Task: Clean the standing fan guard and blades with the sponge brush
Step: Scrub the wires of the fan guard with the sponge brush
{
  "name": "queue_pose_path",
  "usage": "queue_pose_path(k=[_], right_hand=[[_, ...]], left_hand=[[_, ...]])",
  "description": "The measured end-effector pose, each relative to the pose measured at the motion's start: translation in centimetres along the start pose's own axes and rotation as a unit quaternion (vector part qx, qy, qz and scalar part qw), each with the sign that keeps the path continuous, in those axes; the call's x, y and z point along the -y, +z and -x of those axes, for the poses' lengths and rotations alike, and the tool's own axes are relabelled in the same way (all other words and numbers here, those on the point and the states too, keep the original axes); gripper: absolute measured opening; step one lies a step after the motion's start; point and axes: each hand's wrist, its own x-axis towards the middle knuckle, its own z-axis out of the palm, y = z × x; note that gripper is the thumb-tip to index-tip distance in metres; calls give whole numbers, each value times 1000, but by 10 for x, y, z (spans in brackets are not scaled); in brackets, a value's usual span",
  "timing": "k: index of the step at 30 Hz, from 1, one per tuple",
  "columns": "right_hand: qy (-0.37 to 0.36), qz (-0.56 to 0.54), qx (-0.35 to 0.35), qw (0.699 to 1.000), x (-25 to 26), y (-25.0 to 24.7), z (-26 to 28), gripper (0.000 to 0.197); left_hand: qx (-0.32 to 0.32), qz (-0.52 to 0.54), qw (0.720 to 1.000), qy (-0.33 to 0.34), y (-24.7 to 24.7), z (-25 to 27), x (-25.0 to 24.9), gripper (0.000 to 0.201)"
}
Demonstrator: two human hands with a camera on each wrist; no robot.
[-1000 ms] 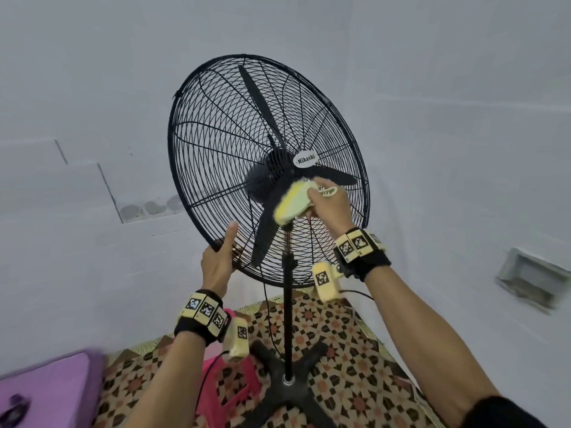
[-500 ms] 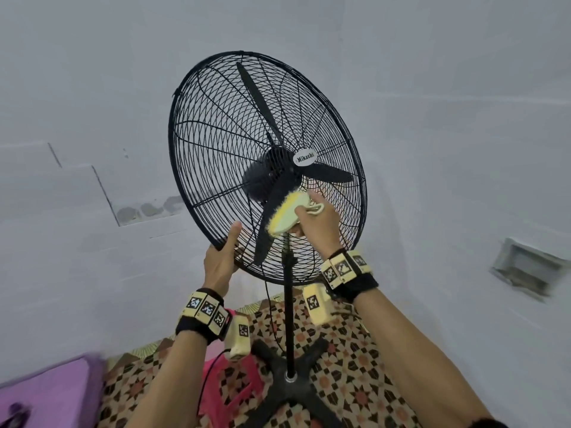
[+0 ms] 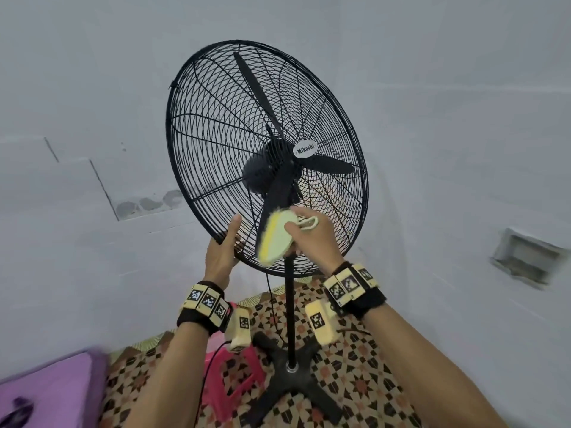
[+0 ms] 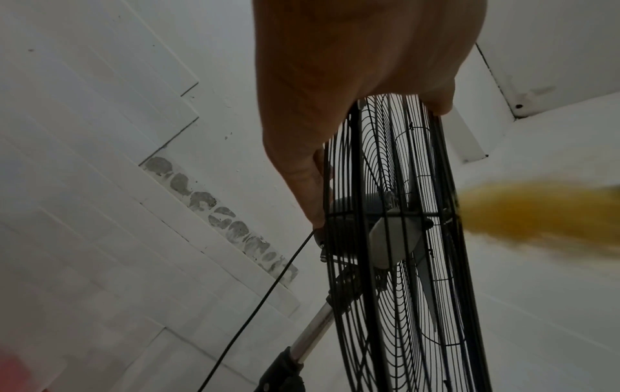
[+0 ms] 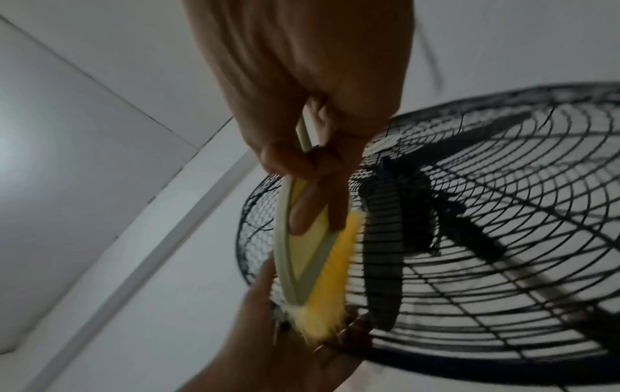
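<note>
Bristles of pale green plastic sponge brush point(image 3: 276, 237), gripped by right hand point(image 3: 312, 239), meet lower front of round black wire fan guard point(image 3: 191, 143); left hand point(image 3: 221, 257) clamps lower-left rim. Best: firm bracing, light strokes following wires.

**What the views do not show clearly**

The sponge brush point(image 3: 279, 236) is smeared by motion in the head view, and in the left wrist view it is only a yellow blur, cut by the right edge. The right hand point(image 3: 312, 239) covers part of the brush handle. The fingers of the left hand point(image 3: 221, 251) go behind the fan guard point(image 3: 197, 88) rim. The purple thing point(image 3: 46, 393) at the lower left corner is blurred and cut off. The pink stool point(image 3: 230, 375) is partly hidden by the left forearm.
</note>
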Motion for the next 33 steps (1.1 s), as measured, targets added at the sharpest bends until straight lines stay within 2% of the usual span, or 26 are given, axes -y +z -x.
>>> queue_pose_path(k=[2,3,6,8,12,13,15,18,20,23,25,27,29,31,33], right_hand=[[8,28,41,999,-1,-4,5,35],[8,20,36,999,2,-7,3,34],[3,-27,-51,998,13,-11,-6,40],[7,-32,-77,997,14,-8,-5,45],[-7,79,14,997,-2,-1,8,37],[-6,79,19,997,-3,-3,10,33],[3,24,-23,999,-1,-7,8,31],[8,-39,-99,994,2,-4,8,41],[-4,-26,-75,997,-3,4,17,42],[-23,36,6,999,-12,9,34,36],[-31,3,-27,999,-8,8,35,37],[-46,-58,-115,991,-2,10,33,41],[-85,-74,-178,978,-2,24,38,46],[-135,-54,-198,969,-13,47,55,50],[-141,-67,-171,973,-32,72,78,51]], left_hand=[[-2,-8,1000,-3,-1,-1,1,89],[2,-12,1000,-4,-1,-2,0,92],[22,-25,999,-6,1,-2,-4,92],[25,-26,999,-10,1,-1,-5,94],[21,-21,999,-20,-4,0,-2,86],[24,-23,999,-22,-5,0,-2,86],[33,-30,999,-23,-4,0,-4,93],[37,-33,999,-22,-3,-1,-7,99],[34,-34,999,-22,-4,-2,-6,102],[36,-44,998,-26,-7,-3,-3,97],[53,-61,996,-27,-9,-4,-5,98],[87,-81,993,-25,-12,-5,-12,101],[117,-98,988,-17,-15,-5,-19,87],[133,-111,985,-12,-19,-8,-22,76],[140,-110,984,-22,-24,-10,-20,85]])
